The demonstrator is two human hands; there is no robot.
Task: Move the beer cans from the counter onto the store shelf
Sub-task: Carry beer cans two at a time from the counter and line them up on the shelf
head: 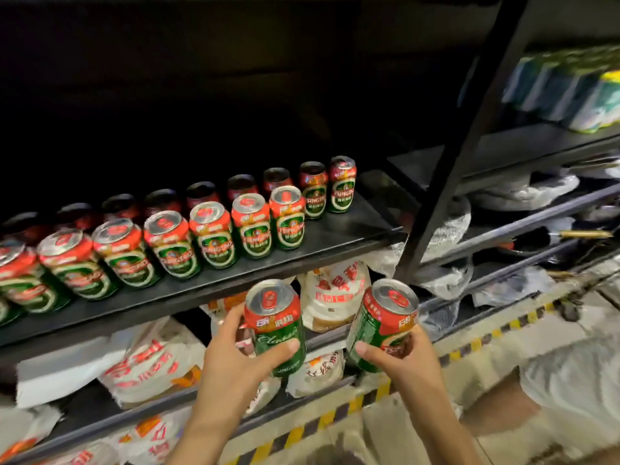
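My left hand (231, 360) grips an upright green-and-red beer can (275, 322) just below the front edge of the dark shelf (335, 239). My right hand (406, 360) grips a second beer can (382, 322), tilted a little to the right, beside the first. On the shelf stand two rows of the same cans (214, 234), running from the far left to about the middle right. The back row ends with a can (342, 184) near the black upright post; the front row ends one can (287, 218) short of it. The counter is out of view.
A black upright post (459, 146) bounds the shelf on the right. Bare shelf lies right of the front row. Below are shelves with white-and-red bags (147, 364). Right of the post, further shelves hold wrapped goods and green packs (570, 92). Yellow-black tape (446, 357) marks the floor edge.
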